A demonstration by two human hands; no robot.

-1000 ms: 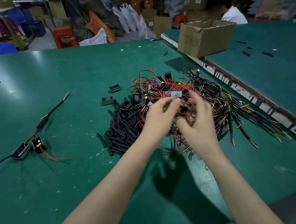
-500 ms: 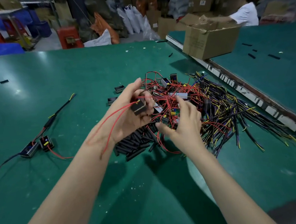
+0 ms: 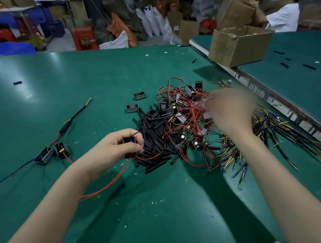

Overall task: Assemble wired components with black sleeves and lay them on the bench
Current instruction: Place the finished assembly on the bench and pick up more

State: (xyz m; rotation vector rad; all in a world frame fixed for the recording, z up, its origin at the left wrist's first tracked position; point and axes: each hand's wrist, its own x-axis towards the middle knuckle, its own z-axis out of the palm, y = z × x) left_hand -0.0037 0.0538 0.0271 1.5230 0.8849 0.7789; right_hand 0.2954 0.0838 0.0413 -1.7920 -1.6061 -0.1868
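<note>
Head view, left hand (image 3: 112, 147) low over green counter (image 3: 91, 79), fingers (image 3: 138, 141) curled round small black component (image 3: 129, 141) trailing red wires (image 3: 110, 183), beside black sleeves (image 3: 154, 141), right hand (image 3: 230, 110) blurred above wire tangle (image 3: 186, 106), grip unreadable, finished assembly (image 3: 53, 152) lying far left

1. Two hands: the left hand (image 3: 117, 147) and the right hand (image 3: 231, 110).
2. One small black block (image 3: 129, 140) sits in the left hand.
3. Two finished wired blocks (image 3: 53, 153) lie at the left.
4. Two empty black shells (image 3: 135, 102) lie apart from the heap.
5. One cardboard box (image 3: 237, 48).
6. Black sleeves (image 3: 154, 141), red wires (image 3: 186, 106) and yellow-tipped wires (image 3: 271, 131): too many to count.
</note>
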